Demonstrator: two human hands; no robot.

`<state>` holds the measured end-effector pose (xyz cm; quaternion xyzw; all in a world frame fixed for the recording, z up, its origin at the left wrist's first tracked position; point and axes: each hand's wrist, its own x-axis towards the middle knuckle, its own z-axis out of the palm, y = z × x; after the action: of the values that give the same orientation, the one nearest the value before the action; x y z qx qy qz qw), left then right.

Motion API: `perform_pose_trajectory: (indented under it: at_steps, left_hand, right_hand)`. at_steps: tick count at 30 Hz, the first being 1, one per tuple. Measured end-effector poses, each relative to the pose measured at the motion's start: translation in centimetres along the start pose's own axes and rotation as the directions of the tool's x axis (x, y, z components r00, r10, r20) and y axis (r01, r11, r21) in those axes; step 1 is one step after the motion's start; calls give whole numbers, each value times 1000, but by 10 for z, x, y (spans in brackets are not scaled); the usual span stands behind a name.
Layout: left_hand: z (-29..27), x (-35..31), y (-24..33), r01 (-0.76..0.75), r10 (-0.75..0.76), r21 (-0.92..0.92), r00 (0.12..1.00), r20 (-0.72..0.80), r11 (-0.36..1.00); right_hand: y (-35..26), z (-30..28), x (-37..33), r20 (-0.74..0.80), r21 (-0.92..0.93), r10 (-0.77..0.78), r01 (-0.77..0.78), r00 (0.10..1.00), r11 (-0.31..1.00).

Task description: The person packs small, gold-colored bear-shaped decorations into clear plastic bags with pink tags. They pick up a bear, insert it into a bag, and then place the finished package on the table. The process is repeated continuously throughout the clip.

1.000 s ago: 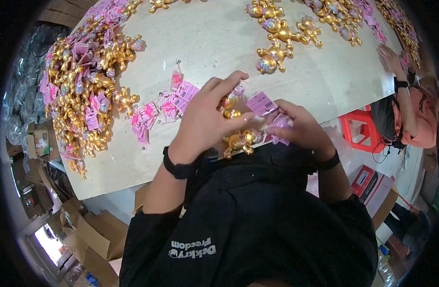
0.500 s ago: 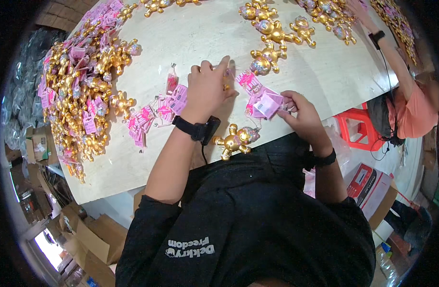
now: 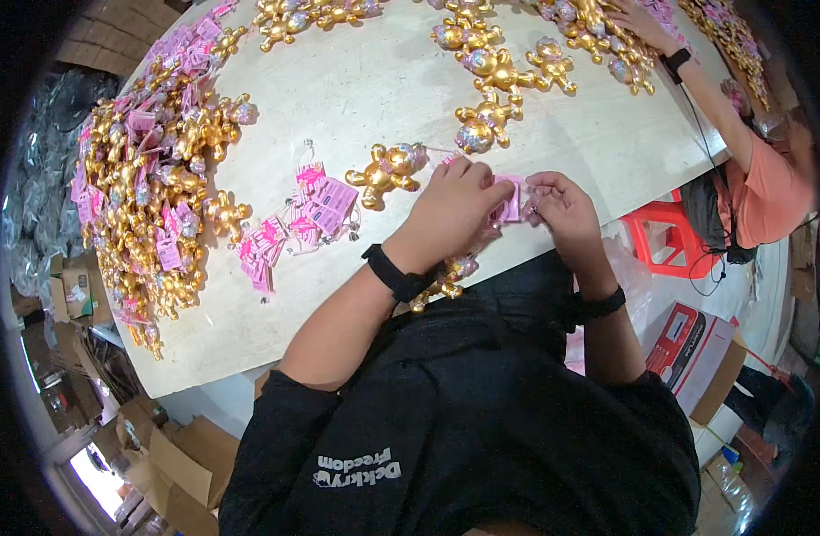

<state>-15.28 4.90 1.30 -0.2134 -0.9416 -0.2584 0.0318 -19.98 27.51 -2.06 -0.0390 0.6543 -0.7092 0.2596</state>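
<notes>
My left hand [image 3: 459,210] is closed on a pink card tag [image 3: 508,198] near the front edge of the table. Close by on its right, my right hand [image 3: 563,214] pinches something small at the tag's side, too small to make out. A gold bear figure [image 3: 383,176] with a patterned head lies just left of my left hand, a string running from it toward the tags. Partly hidden below my left wrist is another gold bear [image 3: 447,281]. Loose pink tags [image 3: 331,204] with strings and small clasps lie left of my left forearm.
A big heap of gold bears with pink tags [image 3: 151,179] covers the table's left side. A row of gold bears [image 3: 495,89] lies beyond my hands. At the far right, a co-worker's hand [image 3: 647,27] touches more bears. A red stool [image 3: 664,237] stands beside the table.
My left hand has moved right and nearer to my right hand, taking hold of the tag. A gold bear now shows where that hand was. The co-worker's hand has shifted left.
</notes>
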Motion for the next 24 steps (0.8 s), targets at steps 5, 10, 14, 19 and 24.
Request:
perform_pose_trajectory:
  at_steps: [5, 10, 14, 19, 24]
  left_hand:
    - [-2, -9, 1, 216, -255, -365, 965, -62, 906]
    - [-27, -21, -8, 508, -564, -436, 825, -1, 743]
    - [-17, -24, -19, 498, -509, -151, 860, -40, 854]
    - [-23, 17, -13, 496, -500, -70, 849, -169, 866]
    - [4, 51, -40, 385, -369, 48, 908, -197, 922]
  right_hand:
    - [-3, -12, 2, -97, 133, 123, -109, 988, 985]
    - [7, -30, 2, -107, 439, 128, -69, 986, 896]
    - [-3, -25, 1, -100, 633, 142, -47, 985, 773]
    - [-35, -10, -16, 73, 390, -1, -28, 997, 920]
    - [-66, 10, -28, 100, 146, -172, 156, 980, 977]
